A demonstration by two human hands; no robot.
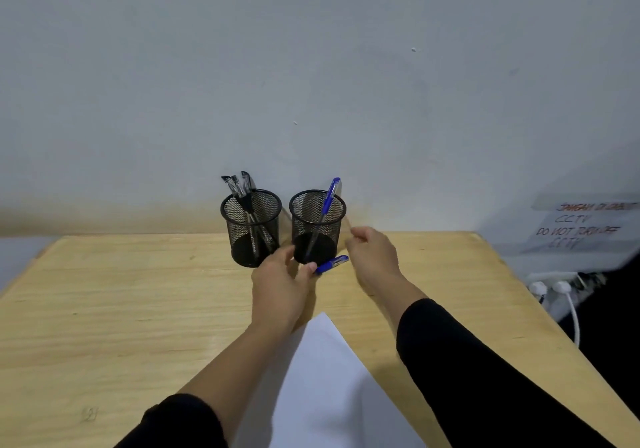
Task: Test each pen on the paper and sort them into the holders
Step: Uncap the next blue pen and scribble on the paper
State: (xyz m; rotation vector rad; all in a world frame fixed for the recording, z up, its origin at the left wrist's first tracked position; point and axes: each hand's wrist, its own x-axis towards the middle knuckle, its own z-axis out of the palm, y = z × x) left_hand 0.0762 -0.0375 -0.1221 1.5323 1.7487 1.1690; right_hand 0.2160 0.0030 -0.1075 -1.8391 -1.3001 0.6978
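Left hand (278,286): reaching toward the far edge of the wooden table (104,309); thumb and fingertips pinch one end of a blue pen (331,264), the rest of that pen lying at the foot of the right holder.
Right hand (372,252): hovers just right of the right holder, fingers loosely curled and slightly parted, nothing in them.
Left mesh holder (251,227): black, upright at the far edge near the wall; black pens (240,188) lean in it.
Right mesh holder (317,226): black, upright just beside the left one; a single blue pen in holder (327,205) leans toward its right rim.
White paper (329,378): lies on the table's near side between the forearms, one corner pointing at the holders.
Sleeves: black, pushed up on both forearms.
Off the table's right edge: handwritten notice (581,227) on the wall, white plugs (550,288) below it.
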